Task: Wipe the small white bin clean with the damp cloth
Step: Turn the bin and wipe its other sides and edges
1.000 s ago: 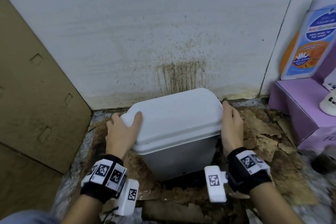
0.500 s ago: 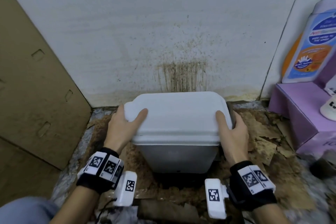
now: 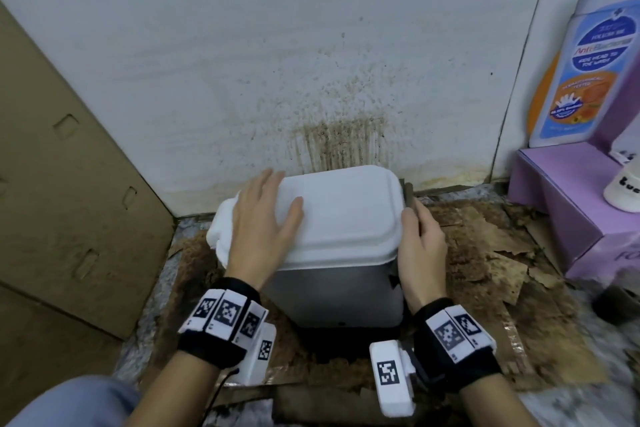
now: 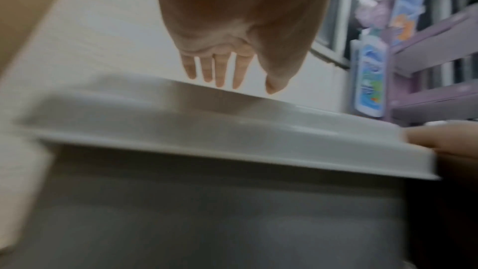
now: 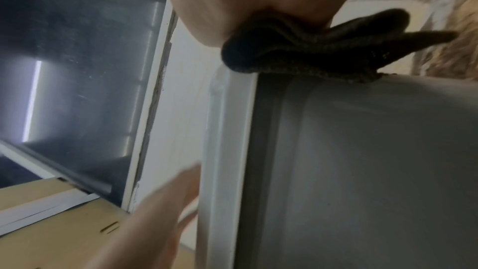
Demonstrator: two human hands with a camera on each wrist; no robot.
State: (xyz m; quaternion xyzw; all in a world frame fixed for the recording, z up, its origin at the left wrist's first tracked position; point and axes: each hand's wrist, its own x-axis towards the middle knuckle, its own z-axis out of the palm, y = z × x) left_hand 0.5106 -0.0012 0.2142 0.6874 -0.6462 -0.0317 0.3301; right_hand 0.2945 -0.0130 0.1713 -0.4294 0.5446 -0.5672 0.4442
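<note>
bin [image 3: 341, 218]: upright, white lid, grey body, long axis left-right
left hand [image 3: 266, 229]: flat on lid
right hand [image 3: 420, 246]: holds dark cloth [image 5: 310, 48]

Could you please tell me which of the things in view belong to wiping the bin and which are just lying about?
Belongs to the job:
- small white bin, lid on
- dark cloth, gripped by the right hand against the bin's side
- left hand, flat on the lid

Lying about:
- antibacterial wash bottle
- purple box
- white cup
- cardboard sheet
- torn cardboard on the floor
</note>
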